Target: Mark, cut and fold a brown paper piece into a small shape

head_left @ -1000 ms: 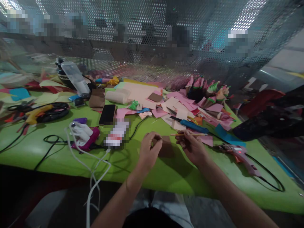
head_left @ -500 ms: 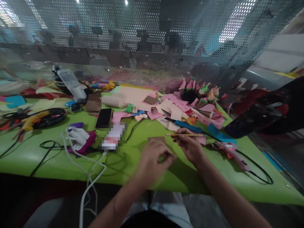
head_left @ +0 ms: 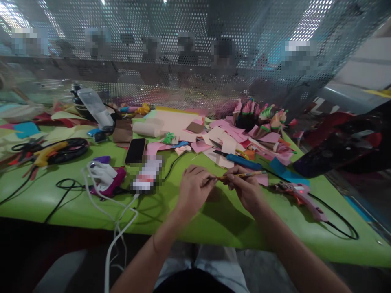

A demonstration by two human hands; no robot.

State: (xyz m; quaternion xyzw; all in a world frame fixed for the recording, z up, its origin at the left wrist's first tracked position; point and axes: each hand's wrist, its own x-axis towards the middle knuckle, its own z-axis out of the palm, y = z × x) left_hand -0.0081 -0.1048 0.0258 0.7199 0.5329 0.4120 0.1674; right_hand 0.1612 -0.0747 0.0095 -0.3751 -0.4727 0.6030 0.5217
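Observation:
My right hand [head_left: 242, 188] grips a yellow pencil [head_left: 251, 174] between thumb and fingers, its shaft lying nearly level and pointing left. Close beside it, my left hand [head_left: 195, 189] is closed in a pinch at the pencil's left end. Those fingertips hide whatever they hold. Just beyond the right hand lies a blue-handled tool [head_left: 244, 162]. A pink hot glue gun [head_left: 305, 195] with a lit red light rests on the table to the right.
Paper pieces [head_left: 227, 130] and paper cones [head_left: 249, 110] spread across the back of the green table [head_left: 146, 221]. Left are a black phone [head_left: 135, 151], a lit phone [head_left: 148, 173], a magenta power strip [head_left: 114, 183], white cables and a yellow glue gun [head_left: 50, 154]. A perforated metal screen [head_left: 183, 89] stands behind.
My left hand has come up to the pencil's left end and closed there. The brown paper seen beyond it on the table no longer shows. My right hand still holds the pencil.

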